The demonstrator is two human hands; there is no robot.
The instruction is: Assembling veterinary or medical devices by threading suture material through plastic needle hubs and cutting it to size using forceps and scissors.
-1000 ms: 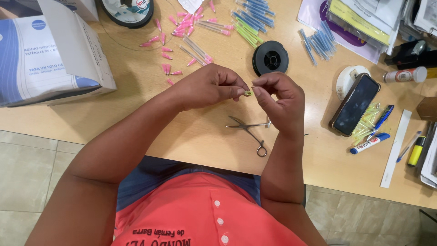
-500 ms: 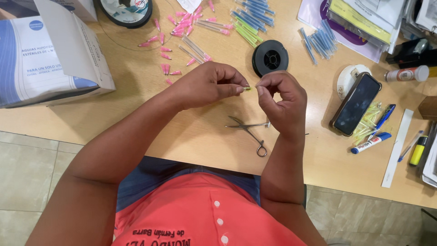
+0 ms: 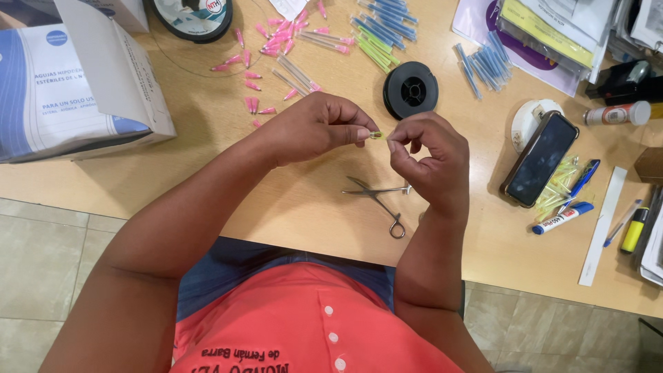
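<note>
Both hands meet above the table's (image 3: 207, 173) middle, left hand (image 3: 314, 128) and right hand (image 3: 428, 159) pinching a tiny yellow-green needle hub (image 3: 377, 135) between fingertips; likely featherlight, stiff, slippery, best gripped by its ends.

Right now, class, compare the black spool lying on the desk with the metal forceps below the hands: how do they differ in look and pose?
The black spool is round, matte and dark; the metal forceps are long, thin and shiny. The spool lies above the left hand and right hand; the forceps lie below them, partly under the right hand. The spool has one centre hole; the forceps end in a finger ring. Both rest flat on the wooden desk, untouched.
</note>
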